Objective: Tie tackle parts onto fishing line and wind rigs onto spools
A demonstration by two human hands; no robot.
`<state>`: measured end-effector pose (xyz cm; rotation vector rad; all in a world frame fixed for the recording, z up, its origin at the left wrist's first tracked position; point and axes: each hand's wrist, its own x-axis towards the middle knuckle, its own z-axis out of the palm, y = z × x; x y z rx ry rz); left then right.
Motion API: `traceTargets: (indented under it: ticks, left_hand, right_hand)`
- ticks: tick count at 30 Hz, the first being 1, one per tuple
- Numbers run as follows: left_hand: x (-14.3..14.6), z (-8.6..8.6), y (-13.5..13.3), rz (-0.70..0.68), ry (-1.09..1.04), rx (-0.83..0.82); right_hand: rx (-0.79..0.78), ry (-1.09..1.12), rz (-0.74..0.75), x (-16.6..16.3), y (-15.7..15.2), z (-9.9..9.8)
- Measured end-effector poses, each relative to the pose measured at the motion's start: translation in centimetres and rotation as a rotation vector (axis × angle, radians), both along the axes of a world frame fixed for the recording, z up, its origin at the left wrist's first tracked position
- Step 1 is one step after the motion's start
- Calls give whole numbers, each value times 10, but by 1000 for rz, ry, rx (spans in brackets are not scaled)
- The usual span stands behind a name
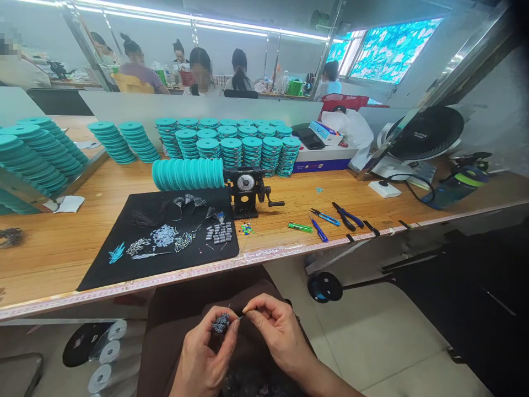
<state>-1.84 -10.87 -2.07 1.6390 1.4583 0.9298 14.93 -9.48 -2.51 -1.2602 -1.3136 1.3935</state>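
Over my lap, my left hand (209,353) is curled round a cluster of small grey-blue ring-ended pieces (221,323), like little beads or sleeves. My right hand (279,333) is closed in a pinch close beside the left fingertips. Something thin and tiny spans the gap between the two hands, too small to name. On the bench ahead lies a black mat (136,220) with a heap of pale grey-blue pieces (164,236), grey cylinders (220,234), fine wire bundles (189,200) and turquoise sticks (116,252).
A hand-cranked winder (246,190) holds a row of turquoise spools (188,174); more stacked spools (242,149) stand behind. To the right lie pliers (347,216), tweezers (325,216), a blue pen-like tool (319,229) and a green lighter-like piece (300,227). Beyond is a fan (430,132).
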Motion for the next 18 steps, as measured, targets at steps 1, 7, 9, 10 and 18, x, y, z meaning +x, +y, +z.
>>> traceTargets:
  ticks: [1, 7, 9, 10, 18]
  left_hand:
    - [0, 0, 0, -1, 2, -2]
    - [0, 0, 0, -18, 2, -13]
    - [0, 1, 0, -21, -1, -24]
    - [0, 2, 0, -20, -1, -31]
    - [2, 7, 1, 10, -52, -57]
  right_hand:
    - [6, -2, 2, 0, 0, 0]
    - [2, 18, 13, 1, -1, 0]
    - [4, 23, 16, 1, -2, 1]
    - [6, 28, 16, 1, -2, 2]
    - [13, 32, 16, 2, -2, 3]
